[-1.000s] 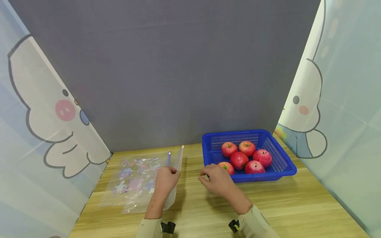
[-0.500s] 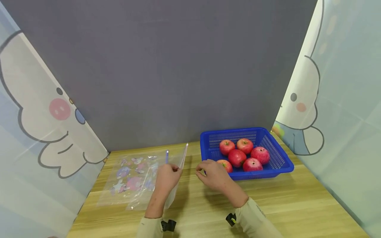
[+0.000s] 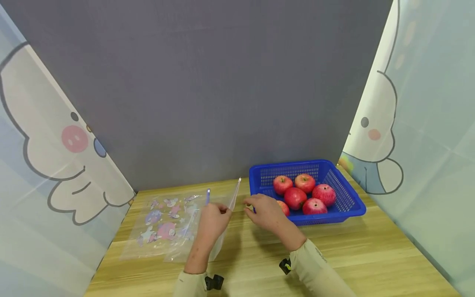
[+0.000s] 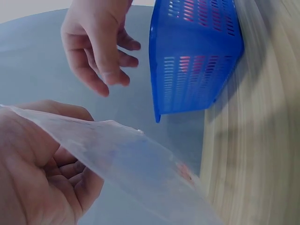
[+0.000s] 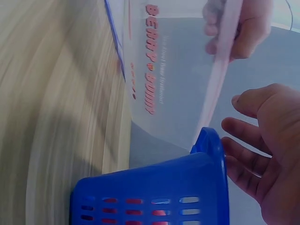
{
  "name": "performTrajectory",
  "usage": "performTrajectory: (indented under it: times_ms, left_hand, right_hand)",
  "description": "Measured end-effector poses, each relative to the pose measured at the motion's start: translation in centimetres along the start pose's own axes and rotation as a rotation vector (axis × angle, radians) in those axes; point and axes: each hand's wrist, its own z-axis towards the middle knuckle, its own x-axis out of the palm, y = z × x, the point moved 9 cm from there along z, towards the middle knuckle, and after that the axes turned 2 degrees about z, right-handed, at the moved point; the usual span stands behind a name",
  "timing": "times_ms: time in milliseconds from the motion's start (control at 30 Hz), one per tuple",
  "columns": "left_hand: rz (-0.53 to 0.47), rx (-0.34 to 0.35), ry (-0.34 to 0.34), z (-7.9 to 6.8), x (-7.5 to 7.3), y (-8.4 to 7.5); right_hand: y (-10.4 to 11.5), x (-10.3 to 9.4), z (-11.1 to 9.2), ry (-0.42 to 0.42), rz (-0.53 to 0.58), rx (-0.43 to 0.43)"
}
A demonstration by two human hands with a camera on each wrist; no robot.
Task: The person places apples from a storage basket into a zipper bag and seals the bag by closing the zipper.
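Observation:
My left hand pinches the edge of a thin clear zip bag, raised from the table. In the right wrist view the bag carries red lettering, and its zip edge runs along the left hand's fingers. My right hand holds nothing. Its fingers are loosely bent, beside the left rim of a blue plastic basket. Between the right hand and the bag there is a gap. Several red apples lie in the basket; one near the front left is partly hidden by the right hand.
Flat on the wooden table, left of the left hand, lies clear printed plastic with pink and purple cartoon figures. A blue strip shows beside the left hand. A grey panel stands behind, with printed curtains at both sides.
My left hand has shifted a little to the right, drawing the bag's zip edge closer to the basket. The right hand stays near the basket rim. The view has shifted slightly.

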Motion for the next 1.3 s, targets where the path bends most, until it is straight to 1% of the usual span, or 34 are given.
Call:
performTrajectory:
  times_ms: [100,233,433,700,833,1033,1133,1200,1300]
  left_hand:
    - [-0.009,0.015,0.003,-0.1,0.0,-0.6]
    - [-0.014,0.018,0.005,-0.2,0.0,-1.4]
    - [0.013,0.035,-0.012,-0.1,0.0,-2.0]
    - [0.034,0.093,-0.039,-0.1,0.1,-2.7]
    - [0.034,0.103,-0.044,0.0,0.2,-2.8]
    - [0.058,0.092,-0.049,-0.1,0.2,-3.1]
    - [0.059,0.087,-0.038,0.0,0.3,-3.2]
    - [0.055,0.102,-0.034,0.1,0.3,-3.4]
    - [0.055,0.142,-0.034,0.3,0.1,-3.7]
  right_hand:
    - [-0.2,0.2,0.0,0.004,0.002,0.000]
    - [-0.2,0.2,0.1,-0.007,0.013,-0.010]
    - [0.0,0.1,0.2,-0.006,0.013,-0.022]
    - [0.0,0.3,0.4,-0.005,-0.014,-0.041]
    - [0.0,0.4,0.5,-0.021,-0.018,-0.064]
    - [0.0,0.1,0.6,-0.052,-0.024,-0.089]
    - [-0.1,0.0,0.6,-0.069,-0.031,-0.100]
    - [-0.2,-0.1,0.6,-0.083,-0.034,-0.110]
    - [-0.3,-0.2,0.6,-0.106,-0.036,-0.126]
